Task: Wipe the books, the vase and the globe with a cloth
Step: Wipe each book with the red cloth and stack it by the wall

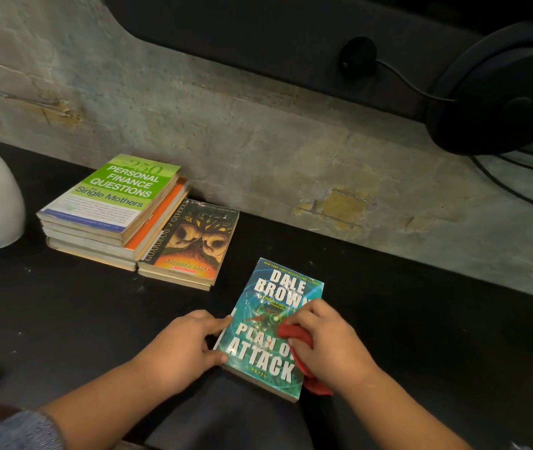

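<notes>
1. Teal glossy paperback point(265, 323) is lying flat on the black tabletop point(63, 303).
2. The left hand point(184, 345) is gripping its left edge, fingers curled.
3. The right hand point(330, 342) is clutching a crumpled red cloth point(294, 334), pressing it onto the cover.
4. A stack of paperbacks point(112, 203) is sitting behind it, leftward.

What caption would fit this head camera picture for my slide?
Right hand presses a red cloth on the teal paperback while the left hand holds its edge on the black table.
</notes>
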`<state>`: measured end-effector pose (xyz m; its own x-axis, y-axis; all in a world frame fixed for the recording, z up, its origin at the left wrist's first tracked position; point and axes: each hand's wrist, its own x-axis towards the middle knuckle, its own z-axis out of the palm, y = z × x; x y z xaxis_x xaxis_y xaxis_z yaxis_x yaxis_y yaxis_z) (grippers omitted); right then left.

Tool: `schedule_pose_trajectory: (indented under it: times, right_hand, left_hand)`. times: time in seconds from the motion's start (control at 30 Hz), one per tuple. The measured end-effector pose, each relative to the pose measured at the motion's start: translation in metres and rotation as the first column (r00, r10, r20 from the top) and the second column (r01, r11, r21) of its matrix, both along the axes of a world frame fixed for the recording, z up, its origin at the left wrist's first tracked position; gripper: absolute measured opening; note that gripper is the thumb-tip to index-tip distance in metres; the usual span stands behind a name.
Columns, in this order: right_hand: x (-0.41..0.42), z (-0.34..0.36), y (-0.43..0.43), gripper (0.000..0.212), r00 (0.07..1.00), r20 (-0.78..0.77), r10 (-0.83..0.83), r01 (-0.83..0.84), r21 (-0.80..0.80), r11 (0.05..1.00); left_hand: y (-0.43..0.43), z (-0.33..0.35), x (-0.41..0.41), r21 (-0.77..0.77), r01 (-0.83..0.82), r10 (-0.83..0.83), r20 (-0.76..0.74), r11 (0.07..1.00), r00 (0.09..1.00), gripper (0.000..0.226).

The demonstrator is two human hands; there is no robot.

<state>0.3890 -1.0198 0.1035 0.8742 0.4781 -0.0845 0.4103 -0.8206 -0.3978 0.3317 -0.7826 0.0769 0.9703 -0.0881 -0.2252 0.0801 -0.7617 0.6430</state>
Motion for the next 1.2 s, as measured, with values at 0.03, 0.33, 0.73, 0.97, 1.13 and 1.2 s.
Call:
schedule_pose_trajectory:
  times: [0.03,0.33,0.73,0.97,1.13,1.2]
  right_hand:
    - [0.001,0.001,0.002,0.026,1.000,0.016,-0.024,0.024,-0.007,1.000]
    - [0.001,0.003,0.011,0.024,0.999,-0.015,0.040,-0.041,-0.034,0.999]
    - [-0.005,0.004,0.011,0.022,0.982,-0.104,0.160,-0.165,-0.040,0.985]
    - [-0.014,0.004,0.010,0.025,0.981,-0.087,0.174,-0.180,-0.063,0.982]
    - [-0.007,0.008,-0.001,0.021,0.995,-0.074,0.068,-0.073,-0.062,0.995]
    - [-0.012,0.009,0.003,0.023,0.990,-0.057,0.129,-0.133,-0.089,0.987]
  left_hand:
    - [0.000,0.000,0.000,-0.001,-0.002,0.002,-0.001,1.000,1.000,0.068]
    - [0.000,-0.002,0.001,0.013,-0.002,0.002,0.003,1.000,1.000,0.069]
    - [0.001,-0.002,0.002,0.031,-0.009,0.009,-0.001,0.999,1.000,0.069]
    - [0.002,-0.002,0.001,0.026,-0.012,0.012,-0.009,1.000,1.000,0.069]
    - [0.001,-0.002,0.001,0.025,-0.016,0.016,0.009,1.000,1.000,0.068]
    - [0.001,-0.002,0.001,0.012,-0.010,0.010,0.006,1.000,1.000,0.068]
